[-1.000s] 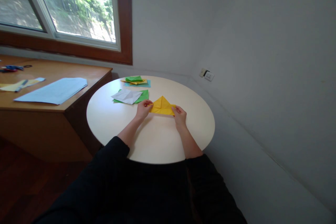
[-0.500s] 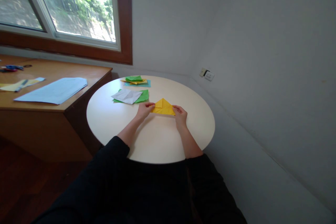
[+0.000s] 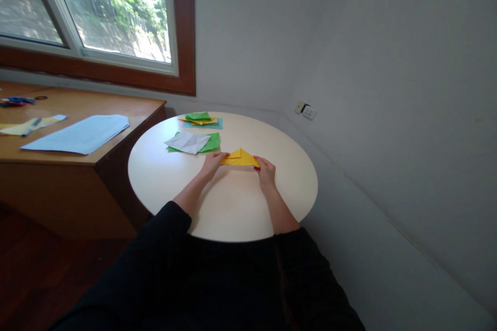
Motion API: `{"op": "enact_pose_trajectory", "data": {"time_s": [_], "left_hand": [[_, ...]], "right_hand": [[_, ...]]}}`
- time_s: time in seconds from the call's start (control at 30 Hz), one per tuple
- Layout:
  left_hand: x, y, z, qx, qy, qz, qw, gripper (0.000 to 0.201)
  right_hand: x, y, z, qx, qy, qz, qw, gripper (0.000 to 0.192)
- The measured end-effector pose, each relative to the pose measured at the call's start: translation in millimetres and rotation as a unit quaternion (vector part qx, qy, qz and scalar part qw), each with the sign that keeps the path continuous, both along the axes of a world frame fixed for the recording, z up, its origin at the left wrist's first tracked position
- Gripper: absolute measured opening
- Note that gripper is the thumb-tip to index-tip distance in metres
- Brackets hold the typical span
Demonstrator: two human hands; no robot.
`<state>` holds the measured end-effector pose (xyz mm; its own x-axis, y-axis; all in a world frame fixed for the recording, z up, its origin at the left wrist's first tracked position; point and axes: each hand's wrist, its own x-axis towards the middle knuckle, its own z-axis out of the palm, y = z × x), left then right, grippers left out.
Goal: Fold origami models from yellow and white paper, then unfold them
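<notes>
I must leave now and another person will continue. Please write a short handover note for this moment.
Left hand: grip on the left corner of the yellow folded paper.
Right hand: grip on its right corner.
The paper lies low on the round table, already folded to a triangle shape.
Behind it: white sheet on a green sheet; further back, a small stack of coloured papers.
Left: further folds, which ones cannot be told.
</notes>
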<state>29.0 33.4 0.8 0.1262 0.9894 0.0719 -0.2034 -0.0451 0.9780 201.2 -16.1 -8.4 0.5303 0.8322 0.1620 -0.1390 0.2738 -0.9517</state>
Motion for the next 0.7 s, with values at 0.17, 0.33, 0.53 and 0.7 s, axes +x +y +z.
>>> {"op": "enact_pose_trajectory", "data": {"time_s": [0.17,0.33,0.53,0.7], "left_hand": [[-2,-6,7.6,0.018,-0.052,-0.081,0.995,0.027],[-6,-7,6.8,0.091,0.002,-0.117,0.989,0.036],[-12,-10,9.5,0.144,0.087,-0.095,0.981,0.042],[-13,-13,12.5,0.177,0.117,-0.11,0.971,0.049]], "right_hand": [[0,0,1.7,0.007,0.038,0.008,0.999,0.014],[-3,-3,6.9,0.024,0.091,0.028,0.995,0.013],[0,-2,7.1,0.019,0.119,0.038,0.992,0.013],[3,2,5.9,0.003,0.141,0.045,0.989,0.007]]}}
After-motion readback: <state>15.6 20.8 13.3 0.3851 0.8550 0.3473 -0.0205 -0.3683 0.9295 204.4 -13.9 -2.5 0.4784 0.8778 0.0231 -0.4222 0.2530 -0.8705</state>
